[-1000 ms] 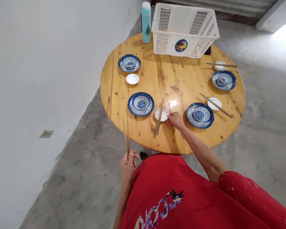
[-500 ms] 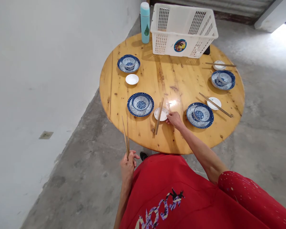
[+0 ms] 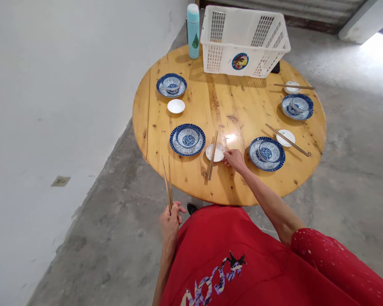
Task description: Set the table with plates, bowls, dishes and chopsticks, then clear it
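Note:
In my left hand (image 3: pixel 171 216), off the table's near edge, is a pair of chopsticks (image 3: pixel 167 185) pointing up with their tips apart. My right hand (image 3: pixel 234 159) pinches the right rim of a small white dish (image 3: pixel 217 154) on the table. Another pair of chopsticks (image 3: pixel 212 157) lies across that dish. To the dish's left, a clear bowl (image 3: pixel 188 138) stands on a blue-patterned plate (image 3: pixel 187 151). Right of my hand is a similar plate (image 3: pixel 254 160) with a bowl (image 3: pixel 268 151) on it.
The round wooden table (image 3: pixel 210 112) bears a white plastic basket (image 3: pixel 223 63) and a light-blue bottle (image 3: pixel 193 36) at the back. A white dish (image 3: pixel 176 106) sits front of the far-left plate (image 3: pixel 161 90). Chopsticks (image 3: pixel 290 142) rest across a right-hand dish. A white wall (image 3: pixel 67 85) stands left.
The view has shifted very slightly. Both hands keep their places, the left with the chopsticks and the right at the small white dish.

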`<action>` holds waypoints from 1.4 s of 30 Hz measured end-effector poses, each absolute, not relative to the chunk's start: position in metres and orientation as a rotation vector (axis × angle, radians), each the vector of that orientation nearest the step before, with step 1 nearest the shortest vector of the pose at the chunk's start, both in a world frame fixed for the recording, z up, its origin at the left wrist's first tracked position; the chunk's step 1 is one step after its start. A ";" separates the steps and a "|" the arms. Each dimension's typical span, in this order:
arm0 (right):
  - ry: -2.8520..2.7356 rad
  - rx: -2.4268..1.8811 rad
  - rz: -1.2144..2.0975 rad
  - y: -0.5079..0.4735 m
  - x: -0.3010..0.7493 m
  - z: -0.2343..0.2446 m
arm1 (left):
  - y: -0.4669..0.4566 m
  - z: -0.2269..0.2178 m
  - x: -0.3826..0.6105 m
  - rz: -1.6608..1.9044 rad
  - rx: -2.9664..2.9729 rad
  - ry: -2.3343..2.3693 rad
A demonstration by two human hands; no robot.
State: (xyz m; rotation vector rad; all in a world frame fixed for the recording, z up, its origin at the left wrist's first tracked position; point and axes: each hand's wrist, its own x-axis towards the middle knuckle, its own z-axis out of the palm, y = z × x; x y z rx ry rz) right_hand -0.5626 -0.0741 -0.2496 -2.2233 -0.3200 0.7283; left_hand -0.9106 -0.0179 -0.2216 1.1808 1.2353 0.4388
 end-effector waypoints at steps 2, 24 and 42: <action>-0.378 -2.316 0.617 -0.081 -0.562 -0.246 | -0.019 -0.218 -0.909 0.438 1.174 1.245; -0.557 -1.340 1.138 -0.031 -0.737 -0.168 | -0.004 -0.176 -0.910 0.094 1.233 0.833; -1.159 -1.729 0.014 0.073 -0.739 -0.156 | 0.029 -0.243 -1.054 0.494 1.191 1.419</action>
